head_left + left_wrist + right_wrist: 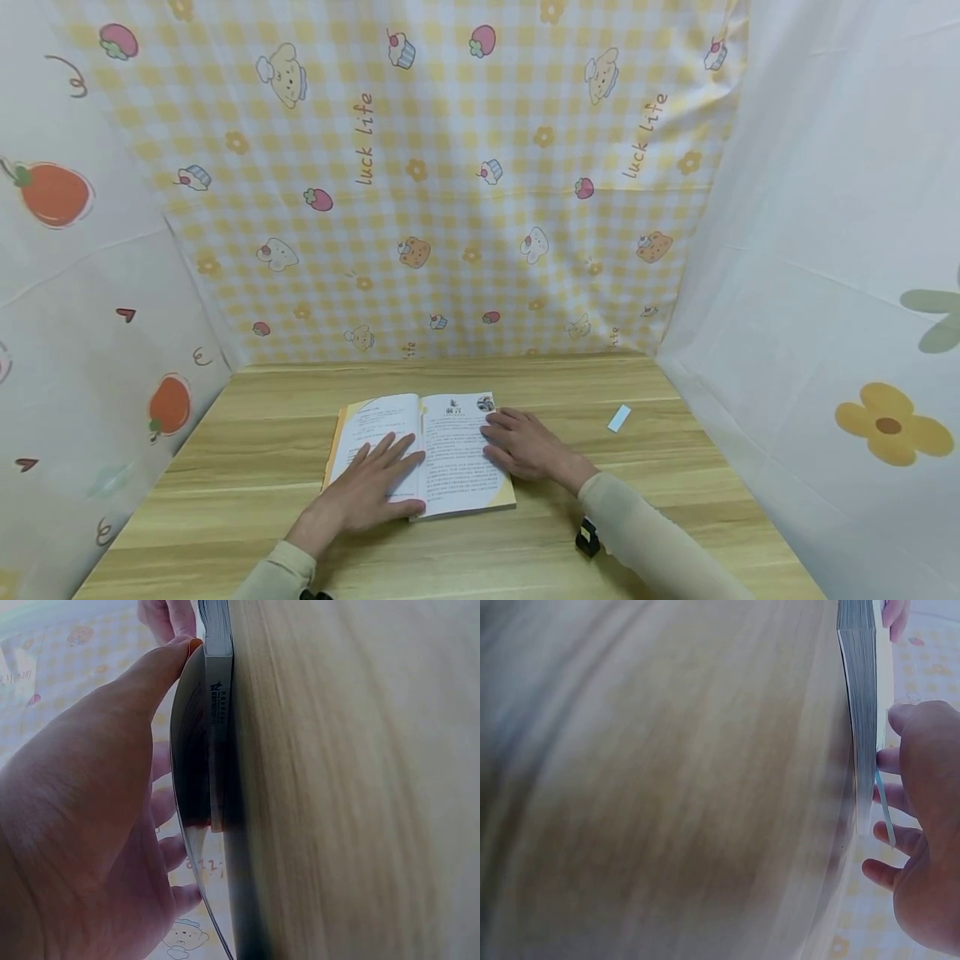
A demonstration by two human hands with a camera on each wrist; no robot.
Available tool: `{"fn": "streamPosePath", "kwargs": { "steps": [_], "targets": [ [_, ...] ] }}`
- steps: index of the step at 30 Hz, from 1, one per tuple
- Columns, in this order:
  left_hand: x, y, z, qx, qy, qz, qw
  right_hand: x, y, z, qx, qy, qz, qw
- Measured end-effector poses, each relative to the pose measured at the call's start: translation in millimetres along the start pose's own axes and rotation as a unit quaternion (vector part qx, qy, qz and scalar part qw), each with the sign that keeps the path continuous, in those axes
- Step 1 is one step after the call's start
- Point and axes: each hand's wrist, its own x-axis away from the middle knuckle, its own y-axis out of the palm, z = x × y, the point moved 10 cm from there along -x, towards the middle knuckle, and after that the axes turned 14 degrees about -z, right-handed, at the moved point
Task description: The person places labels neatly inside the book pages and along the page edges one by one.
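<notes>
An open book (465,462) with printed Chinese pages lies on the wooden table. My left hand (371,487) rests spread over the left page, its thumb near the bottom of the fold. In the left wrist view that side of the book (217,712) bows up off the table under the palm. My right hand (528,446) lies along the right edge of the right page, fingertips on its margin. From the right wrist, the fingers (889,876) reach over the thick page block (862,712), and a thin pale blue-green edge shows among them.
A small pale blue strip (618,418) lies on the table (675,475) to the right of the book. A black wrist device (588,537) sits by the right sleeve. Patterned cloth (450,208) hangs behind the table, with white cloth at both sides.
</notes>
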Motion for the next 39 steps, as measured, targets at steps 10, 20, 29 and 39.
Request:
{"fn": "streamPosePath", "kwargs": {
  "steps": [10, 20, 29, 39],
  "targets": [
    [0.2, -2.0, 1.0, -0.005, -0.001, 0.001, 1.0000, 2.2, -1, -4, 0.011, -0.015, 0.005, 0.9998],
    [1.3, -0.6, 1.1, -0.001, 0.002, 0.001, 1.0000, 4.7, -3, -10, 0.033, -0.027, 0.011, 0.9990],
    [1.3, 0.2, 1.0, 0.002, -0.003, 0.004, 1.0000, 7.1, -4, -14, 0.037, -0.035, 0.014, 0.9986],
    [1.0, -0.3, 1.6, 0.009, 0.000, 0.006, 0.9999, 11.1, -2, -11, 0.023, -0.028, 0.006, 0.9993]
  ]
}}
